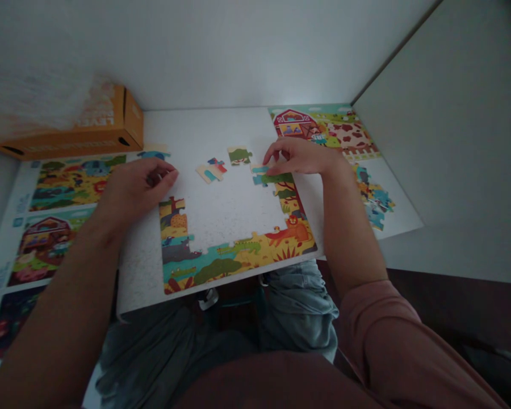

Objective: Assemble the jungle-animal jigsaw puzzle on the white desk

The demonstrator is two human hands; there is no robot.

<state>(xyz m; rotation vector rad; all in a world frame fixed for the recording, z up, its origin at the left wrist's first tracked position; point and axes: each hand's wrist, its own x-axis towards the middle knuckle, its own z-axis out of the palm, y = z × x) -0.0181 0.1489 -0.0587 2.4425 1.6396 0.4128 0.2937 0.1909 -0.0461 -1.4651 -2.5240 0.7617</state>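
Observation:
A partly joined jigsaw puzzle [234,258] lies on the white table, its lower edge and parts of both sides linked into a frame with animals. My right hand [300,156] is at its upper right corner, thumb and fingertips closed on a blue and green puzzle piece [260,175]. Left of that lie a loose green piece [239,155] and a couple of overlapping pieces [212,171]. My left hand [138,184] hovers by the upper left side, thumb and forefinger tips together, with nothing showing between them. A piece with blue [154,153] lies just behind it.
An orange box [80,133], partly under clear plastic, stands at the back left. Printed picture sheets [46,244] lie on the left. A farm puzzle section [323,128] is at the back right, with a pile of loose pieces [372,196] near it. Walls border the table.

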